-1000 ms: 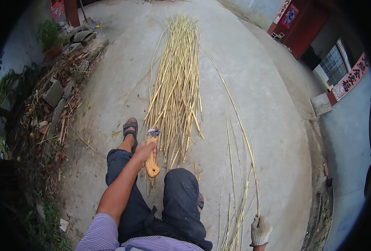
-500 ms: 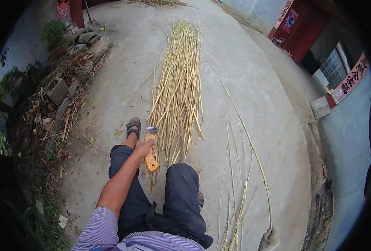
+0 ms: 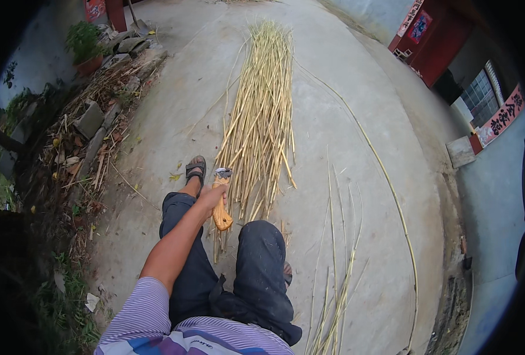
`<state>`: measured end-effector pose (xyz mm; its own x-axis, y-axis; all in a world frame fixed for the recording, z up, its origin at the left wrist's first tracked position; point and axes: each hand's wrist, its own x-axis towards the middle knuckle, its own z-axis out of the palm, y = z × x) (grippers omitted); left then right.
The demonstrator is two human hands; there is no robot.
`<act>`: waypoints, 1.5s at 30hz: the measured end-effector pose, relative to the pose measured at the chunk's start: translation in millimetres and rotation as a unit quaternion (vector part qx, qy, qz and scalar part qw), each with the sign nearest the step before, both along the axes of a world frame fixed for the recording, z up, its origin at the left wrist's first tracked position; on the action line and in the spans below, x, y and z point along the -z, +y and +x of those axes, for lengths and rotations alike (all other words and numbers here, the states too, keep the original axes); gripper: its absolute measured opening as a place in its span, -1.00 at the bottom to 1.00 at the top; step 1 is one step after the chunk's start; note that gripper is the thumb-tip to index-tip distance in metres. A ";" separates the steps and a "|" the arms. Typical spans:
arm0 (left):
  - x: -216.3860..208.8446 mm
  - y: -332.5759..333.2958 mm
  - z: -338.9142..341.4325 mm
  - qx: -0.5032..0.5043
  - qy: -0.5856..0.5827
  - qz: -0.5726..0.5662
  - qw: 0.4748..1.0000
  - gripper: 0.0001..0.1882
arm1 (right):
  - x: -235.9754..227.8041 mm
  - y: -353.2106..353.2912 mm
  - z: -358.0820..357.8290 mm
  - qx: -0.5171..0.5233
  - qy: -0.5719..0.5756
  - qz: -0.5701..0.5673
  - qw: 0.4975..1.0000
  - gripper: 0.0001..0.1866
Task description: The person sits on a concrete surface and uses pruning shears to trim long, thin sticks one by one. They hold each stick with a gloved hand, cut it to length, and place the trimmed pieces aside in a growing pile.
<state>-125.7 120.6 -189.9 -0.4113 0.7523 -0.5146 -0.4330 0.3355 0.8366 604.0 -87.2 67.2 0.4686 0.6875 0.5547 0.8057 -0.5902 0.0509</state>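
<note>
- Because gripped around its upper part, seems firmly kept: see the handle [image 3: 221, 218] in the left hand [image 3: 214, 195], with fingers closed upon it.
- See just ahead of this hand the metal end [image 3: 222, 173], turned away from the body, perhaps for sparing the legs [image 3: 261, 242].
- As for the right hand, cannot tell whether wide, narrow or holding: not visible beyond the lower edge.
- Find the pile [image 3: 262, 112] ahead and slightly right of the left hand, laid lengthwise, with bare thick ends toward the hand and thin tips away, probably for keeping in order.
- Well right of the left hand, notice loose stalks [image 3: 349, 269], apart from the pile, maybe for not mixing.
- Farther right, follow the long stalk [image 3: 403, 219], curving from near the pile down to the lower edge; cannot tell by what held, if held.
</note>
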 end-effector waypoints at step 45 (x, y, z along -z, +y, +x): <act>-81.8 -5.5 52.7 0.081 0.035 -0.128 0.988 -0.80 | 506.2 132.7 -148.2 -0.076 0.220 -0.690 0.685 -0.63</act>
